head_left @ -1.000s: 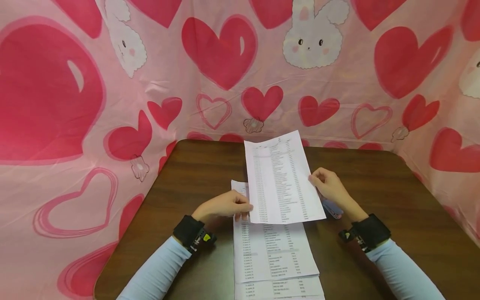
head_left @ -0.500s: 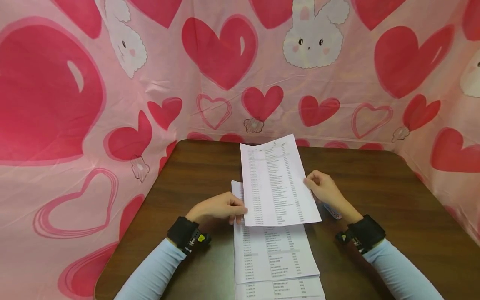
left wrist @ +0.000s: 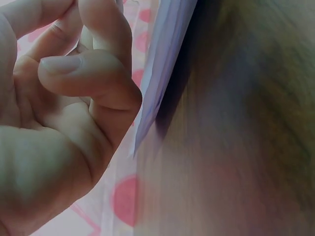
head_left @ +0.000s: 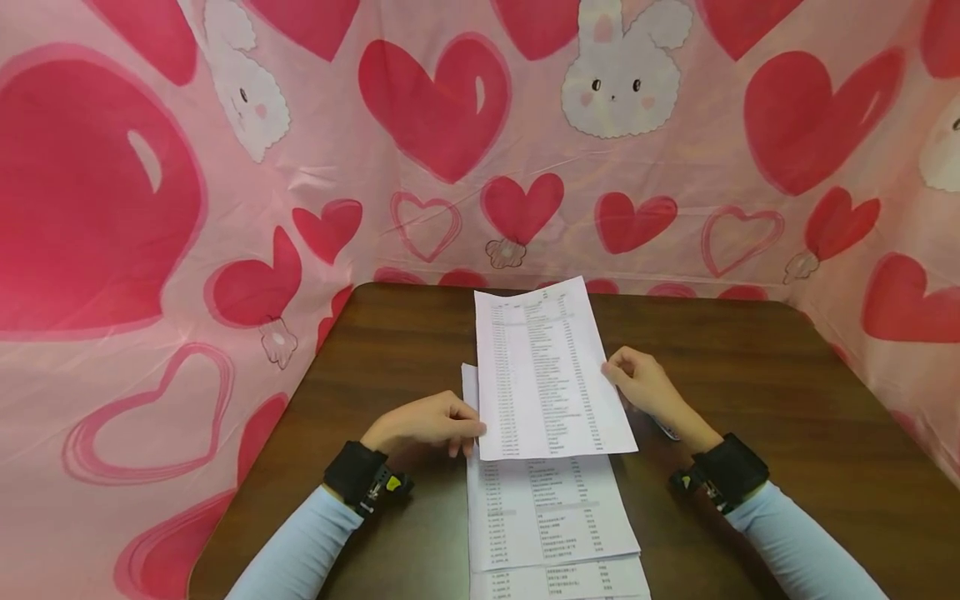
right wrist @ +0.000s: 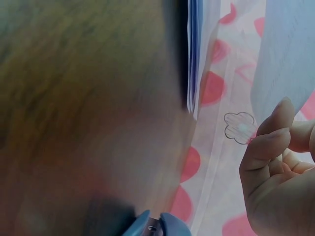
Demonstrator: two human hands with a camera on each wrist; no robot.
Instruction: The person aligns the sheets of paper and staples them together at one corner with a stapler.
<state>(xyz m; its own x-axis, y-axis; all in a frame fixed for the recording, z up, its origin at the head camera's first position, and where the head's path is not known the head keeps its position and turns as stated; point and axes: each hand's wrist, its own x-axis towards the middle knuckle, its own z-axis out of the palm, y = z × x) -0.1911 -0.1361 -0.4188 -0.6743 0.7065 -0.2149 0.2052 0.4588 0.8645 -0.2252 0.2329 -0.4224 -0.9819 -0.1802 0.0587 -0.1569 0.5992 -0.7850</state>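
Observation:
A printed paper sheet (head_left: 532, 375) hangs tilted above the stack of printed sheets (head_left: 543, 517) on the table. My left hand (head_left: 433, 419) pinches its left edge near the lower corner, and my right hand (head_left: 643, 382) pinches its right edge around mid-height. In the right wrist view, thumb and fingertip close on the raised sheet (right wrist: 288, 54), apart from the stack's edge (right wrist: 194, 59). The left wrist view shows curled fingers beside the stack's edge (left wrist: 165, 69); the pinch itself is hidden there. The stack's upper part is covered by the raised sheet.
The brown wooden table (head_left: 750, 375) reaches back to a pink heart-patterned cloth (head_left: 435, 117), which hangs around it. A small blue object with a metal part (right wrist: 157, 226) lies close to my right wrist, mostly hidden in the head view.
Both hands have drawn the raised sheet slightly left and toward me, lower over the stack. The blue object has become more hidden behind the right wrist.

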